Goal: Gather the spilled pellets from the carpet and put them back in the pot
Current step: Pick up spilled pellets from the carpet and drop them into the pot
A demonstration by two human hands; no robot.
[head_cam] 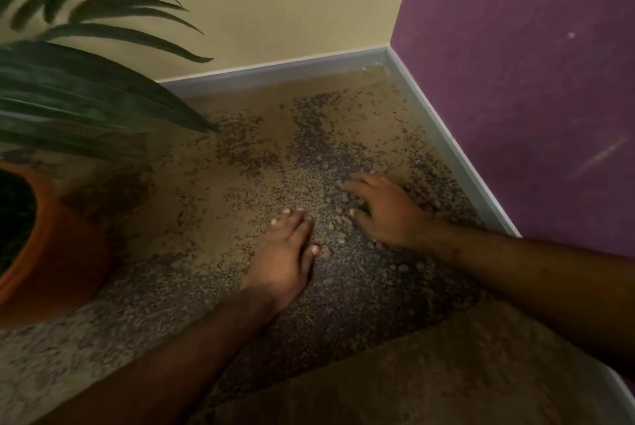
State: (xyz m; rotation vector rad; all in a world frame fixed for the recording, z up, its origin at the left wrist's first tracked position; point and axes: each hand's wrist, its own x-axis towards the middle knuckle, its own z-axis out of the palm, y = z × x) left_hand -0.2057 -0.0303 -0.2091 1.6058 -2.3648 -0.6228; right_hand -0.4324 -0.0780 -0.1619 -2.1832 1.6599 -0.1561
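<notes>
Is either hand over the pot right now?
No, the left hand and right hand rest on the carpet, right of the pot.

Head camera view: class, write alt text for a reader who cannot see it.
Two bare hands, the left hand and the right hand, rest palms down on a carpet strewn with small brown pellets. An orange pot with long green leaves stands at left, near a corner of cream and purple walls.
</notes>
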